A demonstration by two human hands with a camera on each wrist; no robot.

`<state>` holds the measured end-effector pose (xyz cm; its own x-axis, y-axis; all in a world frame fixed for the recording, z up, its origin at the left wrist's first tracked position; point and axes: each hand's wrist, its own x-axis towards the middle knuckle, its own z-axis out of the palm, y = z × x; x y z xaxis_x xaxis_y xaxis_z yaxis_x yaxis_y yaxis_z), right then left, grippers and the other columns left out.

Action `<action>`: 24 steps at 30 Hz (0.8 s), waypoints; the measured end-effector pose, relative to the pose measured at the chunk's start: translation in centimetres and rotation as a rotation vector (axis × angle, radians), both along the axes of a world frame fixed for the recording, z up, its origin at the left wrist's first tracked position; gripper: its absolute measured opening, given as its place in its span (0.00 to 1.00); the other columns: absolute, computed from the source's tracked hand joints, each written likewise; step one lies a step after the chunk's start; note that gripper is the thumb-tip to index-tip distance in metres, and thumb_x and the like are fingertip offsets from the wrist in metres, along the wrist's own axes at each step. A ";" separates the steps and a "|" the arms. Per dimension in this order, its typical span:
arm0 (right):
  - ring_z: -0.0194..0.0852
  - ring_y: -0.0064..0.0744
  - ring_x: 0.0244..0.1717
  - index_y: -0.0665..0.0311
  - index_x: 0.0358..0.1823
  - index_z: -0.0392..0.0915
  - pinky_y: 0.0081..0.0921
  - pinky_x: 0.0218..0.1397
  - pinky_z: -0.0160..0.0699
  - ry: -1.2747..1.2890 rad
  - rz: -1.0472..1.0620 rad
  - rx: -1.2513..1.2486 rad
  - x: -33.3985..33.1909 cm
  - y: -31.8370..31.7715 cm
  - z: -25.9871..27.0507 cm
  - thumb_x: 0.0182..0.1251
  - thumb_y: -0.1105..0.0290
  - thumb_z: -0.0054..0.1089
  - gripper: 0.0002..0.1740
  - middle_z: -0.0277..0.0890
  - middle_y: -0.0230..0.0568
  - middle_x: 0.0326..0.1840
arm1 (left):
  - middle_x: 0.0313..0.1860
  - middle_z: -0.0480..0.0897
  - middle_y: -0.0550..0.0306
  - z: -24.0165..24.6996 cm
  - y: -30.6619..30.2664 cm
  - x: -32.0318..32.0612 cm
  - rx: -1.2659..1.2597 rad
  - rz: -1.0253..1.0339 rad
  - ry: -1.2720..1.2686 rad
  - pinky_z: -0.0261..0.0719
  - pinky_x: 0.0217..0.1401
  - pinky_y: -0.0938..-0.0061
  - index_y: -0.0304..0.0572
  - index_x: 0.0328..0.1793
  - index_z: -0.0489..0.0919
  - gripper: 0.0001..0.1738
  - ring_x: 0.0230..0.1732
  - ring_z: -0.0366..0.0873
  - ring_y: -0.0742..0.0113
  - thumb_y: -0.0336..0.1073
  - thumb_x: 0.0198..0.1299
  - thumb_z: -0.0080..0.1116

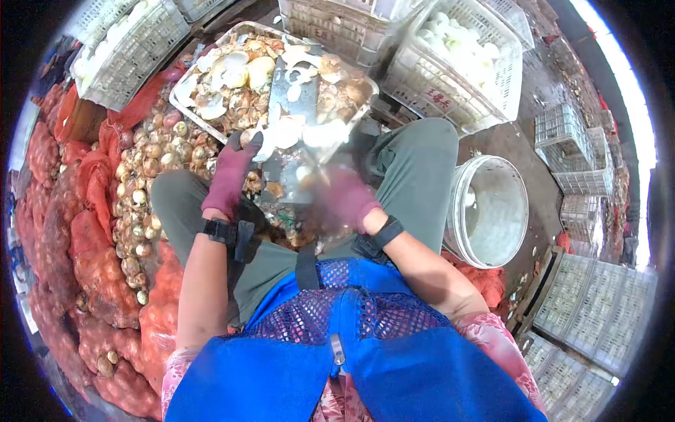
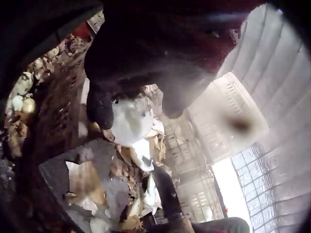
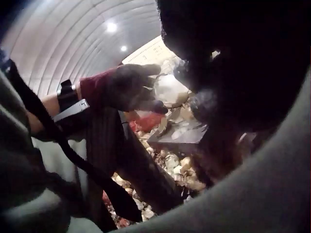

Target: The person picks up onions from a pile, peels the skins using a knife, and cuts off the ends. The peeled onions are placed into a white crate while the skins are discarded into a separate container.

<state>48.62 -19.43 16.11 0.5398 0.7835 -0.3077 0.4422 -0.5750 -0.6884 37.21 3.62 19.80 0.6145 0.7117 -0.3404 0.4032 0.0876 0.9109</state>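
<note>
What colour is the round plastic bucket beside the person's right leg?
The bucket is white, greyish inside; the head view shows it best.

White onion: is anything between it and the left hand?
Nothing visible is: the left hand has its gloved fingers on either side of the onion. The loose skins lie on the dark board, outside that grip.

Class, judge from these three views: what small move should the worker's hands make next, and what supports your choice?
Probably the right hand should work at the onion for any loose skin: the left hand grips it, the right fingertips are close by, and skins lie around the board. Blur hides what the right hand holds.
</note>
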 end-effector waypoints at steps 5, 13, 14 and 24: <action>0.71 0.62 0.50 0.66 0.52 0.66 0.47 0.54 0.70 -0.233 0.048 0.122 0.7 -0.6 2.4 0.66 0.53 0.50 0.24 0.73 0.61 0.44 | 0.49 0.79 0.50 2.3 -2.1 2.1 -0.202 0.116 -0.270 0.77 0.40 0.73 0.34 0.67 0.67 0.36 0.42 0.77 0.65 0.49 0.59 0.62; 0.73 0.57 0.46 0.61 0.60 0.67 0.47 0.49 0.74 -0.477 0.032 -0.060 -0.6 -1.0 5.2 0.64 0.64 0.52 0.23 0.73 0.57 0.40 | 0.47 0.80 0.55 -2.9 -1.4 5.1 -0.148 -0.014 -0.148 0.77 0.39 0.74 0.44 0.69 0.67 0.31 0.45 0.75 0.71 0.49 0.63 0.59; 0.73 0.57 0.46 0.61 0.60 0.67 0.47 0.49 0.74 -0.477 0.028 -0.065 -0.6 -0.9 5.2 0.64 0.64 0.52 0.23 0.73 0.57 0.40 | 0.48 0.81 0.49 -2.4 -1.7 5.1 0.043 -0.047 -0.143 0.78 0.42 0.69 0.43 0.67 0.69 0.31 0.46 0.78 0.63 0.50 0.62 0.58; 0.77 0.39 0.37 0.71 0.65 0.64 0.38 0.45 0.75 -0.743 0.158 -0.274 -2.9 0.4 8.8 0.61 0.71 0.49 0.29 0.78 0.48 0.35 | 0.51 0.79 0.41 0.6 -3.0 4.8 0.411 -0.100 0.203 0.72 0.54 0.68 0.29 0.64 0.68 0.34 0.50 0.75 0.60 0.52 0.63 0.55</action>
<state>45.72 -19.05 24.86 0.5680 0.8164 -0.1043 0.8190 -0.5732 -0.0260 42.03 0.58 20.45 0.6375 0.7529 -0.1632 0.5645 -0.3123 0.7641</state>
